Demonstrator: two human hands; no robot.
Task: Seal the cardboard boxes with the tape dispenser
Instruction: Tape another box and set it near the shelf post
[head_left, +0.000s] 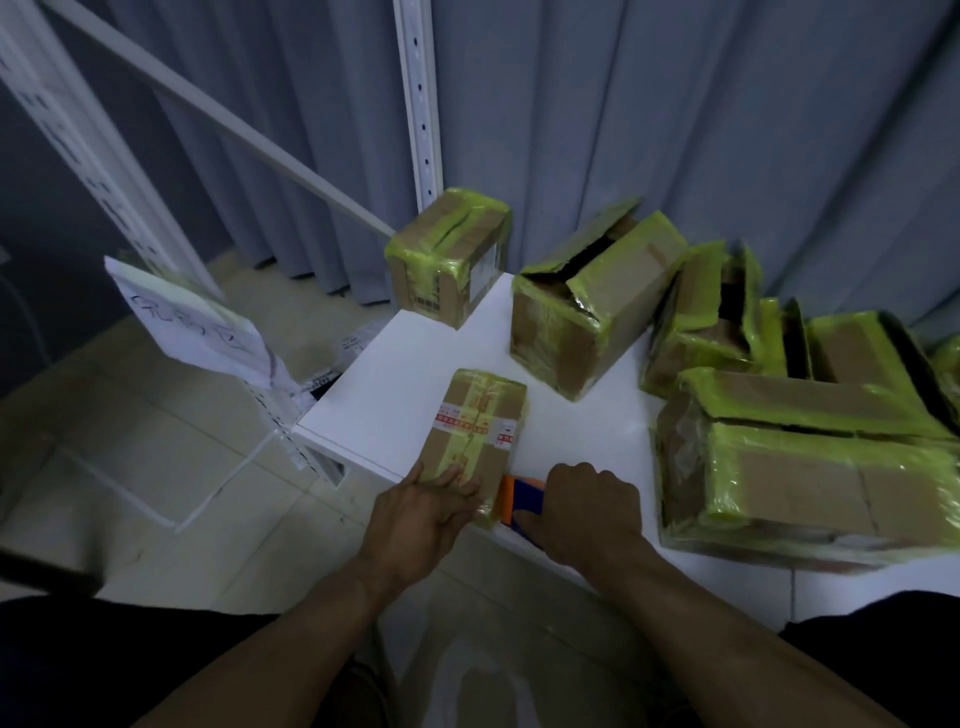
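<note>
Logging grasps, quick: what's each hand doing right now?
Left hand: open, fingers flat on the small box.
Right hand: gripping the tape dispenser.

The room is sitting in dim, bluish light, and nothing is casting a hard shadow. The white table (395, 374) is catching the most brightness, glowing pale against the murky floor (156, 441). The yellow-green tape (810, 410) on the cardboard boxes (810, 483) is giving off a soft sheen rather than glare. The wide lens is bending the shelf post (420, 104) and the curtain folds (675, 130) towards the edges. The lower corners are sinking into near black, and the left side is looking soft and smeared.
</note>
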